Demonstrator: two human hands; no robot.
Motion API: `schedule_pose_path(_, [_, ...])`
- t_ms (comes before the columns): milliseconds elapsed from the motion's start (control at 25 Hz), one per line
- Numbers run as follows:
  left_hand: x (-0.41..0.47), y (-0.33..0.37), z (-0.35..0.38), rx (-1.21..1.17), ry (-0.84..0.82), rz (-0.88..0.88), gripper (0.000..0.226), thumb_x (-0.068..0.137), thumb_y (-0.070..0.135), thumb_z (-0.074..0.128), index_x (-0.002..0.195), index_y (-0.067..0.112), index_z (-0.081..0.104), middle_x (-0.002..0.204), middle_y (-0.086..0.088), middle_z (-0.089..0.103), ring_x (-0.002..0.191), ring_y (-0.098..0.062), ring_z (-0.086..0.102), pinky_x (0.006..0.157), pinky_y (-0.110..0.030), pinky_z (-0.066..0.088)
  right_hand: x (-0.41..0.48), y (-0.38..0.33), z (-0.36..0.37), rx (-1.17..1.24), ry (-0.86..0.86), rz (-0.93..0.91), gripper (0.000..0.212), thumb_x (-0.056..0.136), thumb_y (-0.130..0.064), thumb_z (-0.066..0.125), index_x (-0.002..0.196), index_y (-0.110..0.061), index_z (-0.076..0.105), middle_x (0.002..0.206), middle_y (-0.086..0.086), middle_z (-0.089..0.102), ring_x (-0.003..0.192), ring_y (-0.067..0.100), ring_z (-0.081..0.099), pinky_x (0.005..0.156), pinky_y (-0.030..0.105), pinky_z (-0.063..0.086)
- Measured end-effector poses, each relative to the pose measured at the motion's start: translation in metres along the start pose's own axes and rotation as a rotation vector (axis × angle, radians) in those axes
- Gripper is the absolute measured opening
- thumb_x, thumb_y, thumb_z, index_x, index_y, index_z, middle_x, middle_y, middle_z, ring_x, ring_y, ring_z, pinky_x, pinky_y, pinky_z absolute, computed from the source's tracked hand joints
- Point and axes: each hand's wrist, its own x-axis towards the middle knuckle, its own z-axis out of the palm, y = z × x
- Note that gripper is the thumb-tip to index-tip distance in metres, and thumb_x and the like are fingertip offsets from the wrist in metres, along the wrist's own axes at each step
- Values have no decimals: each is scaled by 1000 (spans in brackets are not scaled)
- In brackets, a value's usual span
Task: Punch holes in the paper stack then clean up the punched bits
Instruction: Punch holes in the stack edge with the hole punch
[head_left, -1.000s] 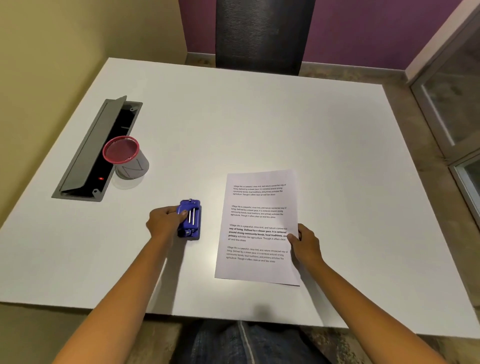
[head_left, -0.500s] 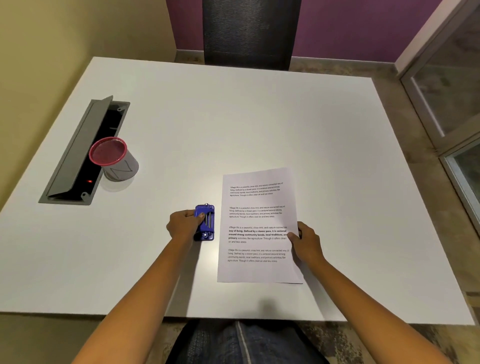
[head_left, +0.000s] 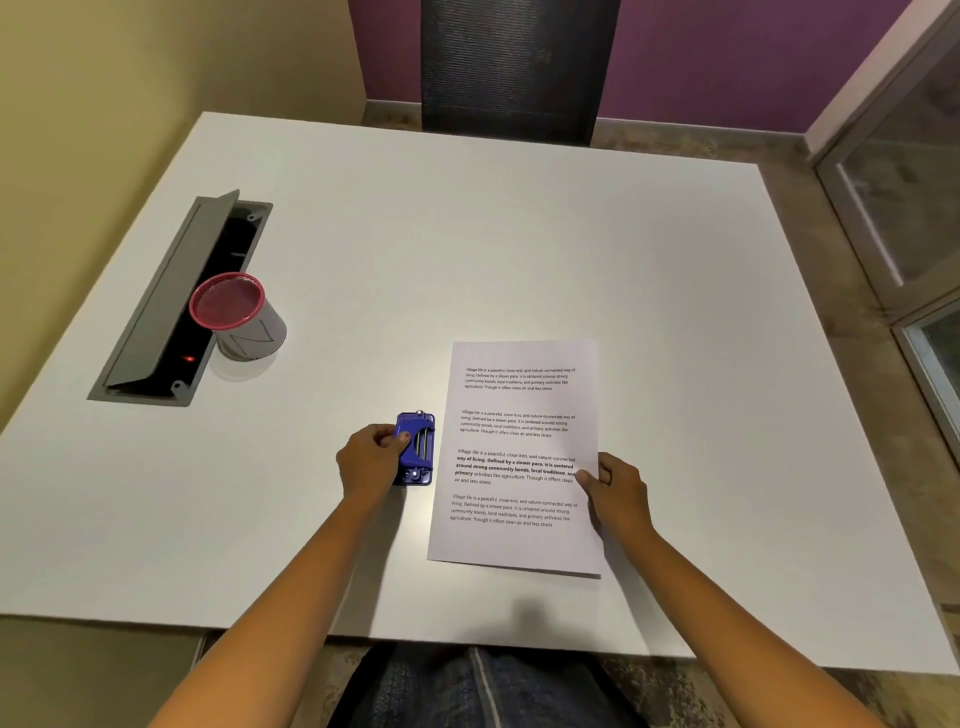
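A: Left grip, as noted?
B: The hole punch is held by the left hand. Fingers are curled round its left side and the thumb is laid across the blue top. The punch is seated flat on the white table, with its long axis running away from the person.

A: Relation to the paper?
B: The paper stack is found just right of the punch. A narrow strip of table is seen between them, so no contact is recorded. The stack is laid flat, printed side up, with four blocks of text on the top sheet. The number of sheets cannot be told.

A: Right grip?
B: The stack's right edge is pinched by the right hand, a little below the middle of that edge. The thumb is pressed on top, and the other fingers are curled at the edge. Whether they pass under the paper cannot be told.

A: Surroundings, left to right?
B: A grey cable hatch is set into the table at far left, its lid propped open, with a small red light visible inside. A mesh cup with a pink rim is stood just beside the hatch's right edge, well apart from the punch. A dark chair back is noted beyond the table's far edge. Glazed frames are seen at far right.
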Motion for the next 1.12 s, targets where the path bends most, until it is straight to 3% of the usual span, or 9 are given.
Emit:
schedule_pose_path(320, [2,-2,-2,-49,-2,-26,23,86,20,69,105,7,70,100,-11,72,83,-21,60,87,-41,53,-4,-5,15,30,-26,-2,19,88,-3,60,107,-6,67,92,1,67,83,17,61,54,0,41])
schedule_pose_path(520, [3,-3,-1,-82,3,-37,22,86,18,69,104,6,70,101,-13,72,82,-20,59,89,-39,53,-1,-12,23,7,-50,-27,20,89,-6,60,108,-6,66,96,1,69,85,16,62,58,4,41])
schedule_pose_path(640, [2,-2,-1,-83,6,-29,21,86,18,69,103,6,70,101,-13,73,84,-22,61,89,-36,51,0,-15,27,-11,-56,-54,20,89,-5,59,107,-6,66,93,0,68,82,17,61,56,-1,40])
schedule_pose_path(960, [-1,0,-2,-114,-1,-43,20,86,18,69,102,7,70,101,-14,73,99,-33,67,92,-39,52,-3,-15,26,-21,-70,-56,13,88,-5,59,99,-9,66,86,-1,67,76,14,60,53,1,40])
schedule_pose_path(1120, [-1,0,-2,-126,-3,-61,22,86,19,70,103,6,70,102,-14,73,84,-24,61,89,-39,52,-6,-13,26,-30,-78,-57,9,88,-5,59,91,-13,63,79,-6,65,69,3,57,52,0,38])
